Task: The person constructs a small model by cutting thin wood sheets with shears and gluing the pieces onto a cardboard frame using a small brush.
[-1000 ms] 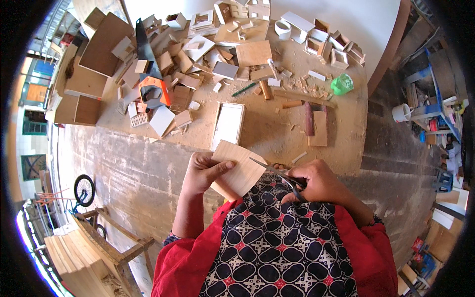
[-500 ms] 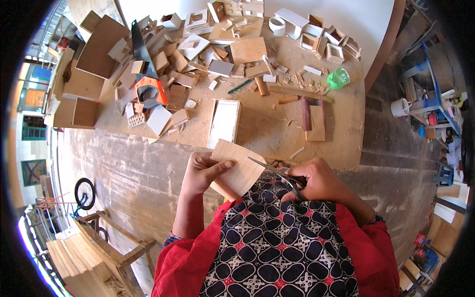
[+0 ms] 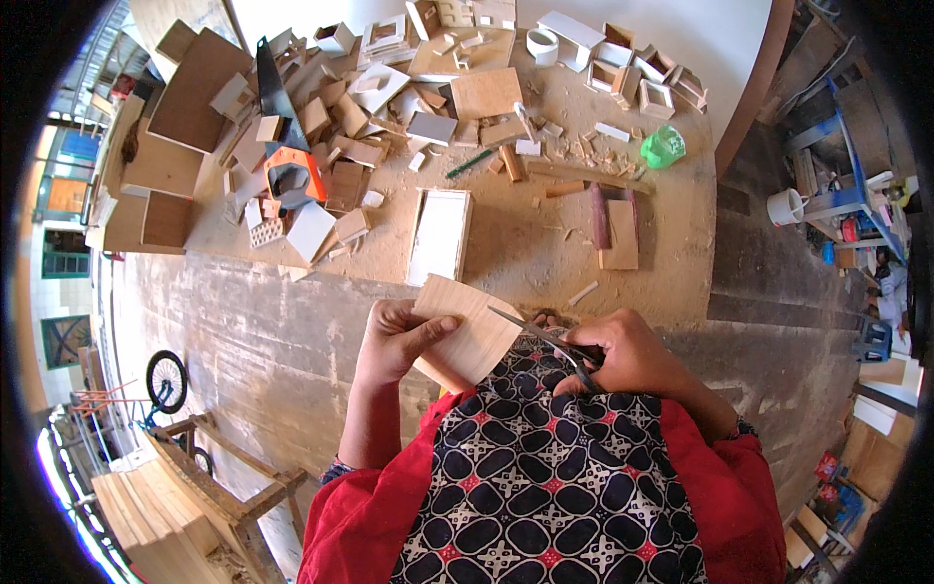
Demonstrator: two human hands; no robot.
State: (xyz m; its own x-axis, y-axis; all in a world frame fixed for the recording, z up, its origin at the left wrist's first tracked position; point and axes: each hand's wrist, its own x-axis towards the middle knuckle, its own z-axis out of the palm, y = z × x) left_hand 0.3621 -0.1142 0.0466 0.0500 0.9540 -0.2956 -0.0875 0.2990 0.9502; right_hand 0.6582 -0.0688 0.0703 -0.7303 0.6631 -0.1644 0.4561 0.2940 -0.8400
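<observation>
Head view: offcuts (image 3: 314, 116) litter the table (image 3: 516, 243), scuffed floor (image 3: 243, 336) alongside.

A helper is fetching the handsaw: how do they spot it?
Find the worktable, then the wood heap on its left. The handsaw lies there, dark blade pointing to the far side; its bright orange handle stands out against the brown and white pieces.

The hands (image 3: 399, 336) (image 3: 617, 348) partly hide the thin wooden sheet (image 3: 469, 329) and the scissors (image 3: 530, 327).
</observation>
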